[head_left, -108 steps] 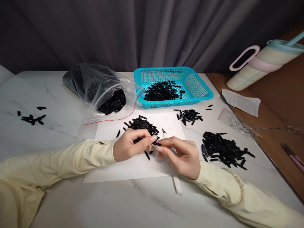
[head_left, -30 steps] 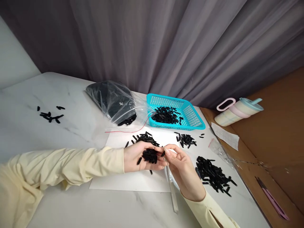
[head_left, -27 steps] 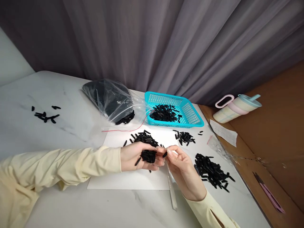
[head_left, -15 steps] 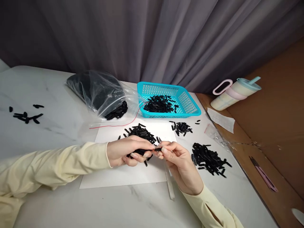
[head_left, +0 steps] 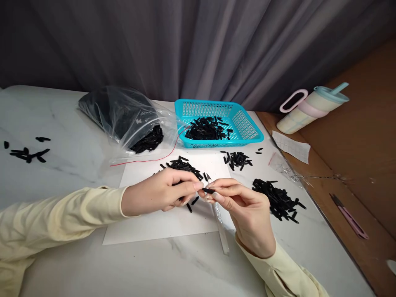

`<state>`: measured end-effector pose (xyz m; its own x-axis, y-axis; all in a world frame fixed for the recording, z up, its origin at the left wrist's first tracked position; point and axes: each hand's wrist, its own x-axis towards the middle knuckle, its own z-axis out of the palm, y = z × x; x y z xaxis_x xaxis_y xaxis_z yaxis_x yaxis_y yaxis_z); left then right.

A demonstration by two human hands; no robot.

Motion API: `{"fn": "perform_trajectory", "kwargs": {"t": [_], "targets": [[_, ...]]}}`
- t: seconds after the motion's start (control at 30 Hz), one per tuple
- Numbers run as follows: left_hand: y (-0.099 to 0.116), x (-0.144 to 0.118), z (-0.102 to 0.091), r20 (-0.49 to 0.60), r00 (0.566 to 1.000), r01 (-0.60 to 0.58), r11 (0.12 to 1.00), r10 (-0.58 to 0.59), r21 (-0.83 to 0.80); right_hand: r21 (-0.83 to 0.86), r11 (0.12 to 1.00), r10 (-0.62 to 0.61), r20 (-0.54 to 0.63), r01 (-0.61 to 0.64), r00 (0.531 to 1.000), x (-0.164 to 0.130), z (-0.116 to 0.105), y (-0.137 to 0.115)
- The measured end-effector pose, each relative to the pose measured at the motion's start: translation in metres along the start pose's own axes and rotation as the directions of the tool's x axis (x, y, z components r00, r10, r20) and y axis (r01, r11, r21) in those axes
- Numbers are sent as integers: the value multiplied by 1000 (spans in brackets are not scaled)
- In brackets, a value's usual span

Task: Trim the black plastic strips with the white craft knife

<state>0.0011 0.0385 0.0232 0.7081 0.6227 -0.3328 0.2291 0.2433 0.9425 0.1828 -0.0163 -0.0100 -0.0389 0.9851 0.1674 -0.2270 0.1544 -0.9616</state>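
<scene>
My right hand [head_left: 247, 202] pinches a small black stick-like piece [head_left: 209, 191] between thumb and fingers. From the other side my left hand [head_left: 163, 189] meets it, thumb and forefinger closed at the piece's left end, the other fingers curled. More black shows under those curled fingers, but whether they hold it I cannot tell. Behind the left hand a pile of black sticks [head_left: 182, 164] lies on a white sheet [head_left: 139, 227]. A slim pointed craft knife [head_left: 223, 239] lies partly on the sheet, its middle passing behind my right fingertips.
A turquoise basket [head_left: 219, 143] of black sticks stands at the back, beside a clear zip bag [head_left: 120, 119] of more. Other piles [head_left: 278, 200] lie right; a few pieces [head_left: 29, 154] lie far left. A tumbler [head_left: 309, 111], a paper slip [head_left: 291, 146] and a pink-handled cutter [head_left: 349, 216] are at the right.
The view has shifted slightly. My left hand has turned, and its fingers now cover most of the black pieces seen under them before. The pinched piece shows more plainly in my right fingertips.
</scene>
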Motion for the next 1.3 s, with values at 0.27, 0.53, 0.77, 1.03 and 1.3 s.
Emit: {"fn": "perform_trajectory", "kwargs": {"t": [0.27,0.53,0.77,1.03,1.3], "targets": [[2,-2,2,-23,1000,1,995,2,102,-114,993,-33,39,37,999,0,0,-4],[1,1,1,2,998,69,992,-69,-103,-188,980,-58,18,61,998,0,1,-4],[1,2,1,18,992,124,969,-122,-216,-284,958,-39,-6,36,999,-1,4,-2],[2,3,2,34,982,186,935,-184,-301,-500,850,-163,47,165,985,-6,4,2],[-3,0,2,-68,997,32,999,-35,-41,-554,812,-183,57,184,981,-5,4,-1]]}}
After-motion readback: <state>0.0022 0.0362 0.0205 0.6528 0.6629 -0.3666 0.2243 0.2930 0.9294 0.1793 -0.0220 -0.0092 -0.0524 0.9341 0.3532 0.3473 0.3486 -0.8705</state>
